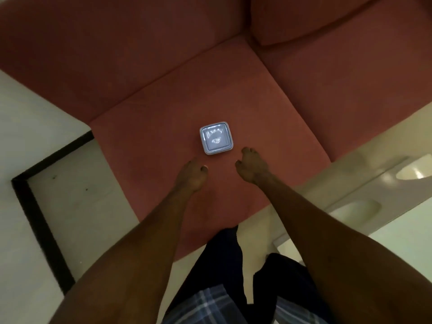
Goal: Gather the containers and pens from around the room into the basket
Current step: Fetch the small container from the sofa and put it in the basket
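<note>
Head view, looking steeply down, read from left to right. At far left lies pale floor (pixel 35 127) with a dark-bordered mat or frame (pixel 39 220) whose black edge runs close to the sofa's left side. The reddish sofa seat (pixel 163 127) fills the centre, bounded by a back cushion (pixel 105 54) along the upper left and a second cushion section (pixel 350 66) to the right, the seam between them running diagonally. The left hand (pixel 191 176) is extended over the seat, fingers loosely together and slightly curled, gripping nothing, its tips just short of the container. A square, clear-lidded container (pixel 216 137) sits flat on the seat, near the seat's middle, with bare upholstery on all four sides and nothing touching it. The right hand (pixel 251 163) hovers just beside the container's lower right corner, fingers bent downward in a loose claw, also gripping nothing; contact with the seat cannot be told. Both hands are close to the container but apart from it. Below, dark trousers (pixel 222 265) and a plaid shirt hem (pixel 205 305) show at the sofa's front edge. At right, a pale glossy table (pixel 350 183) borders the seat's right edge.
</note>
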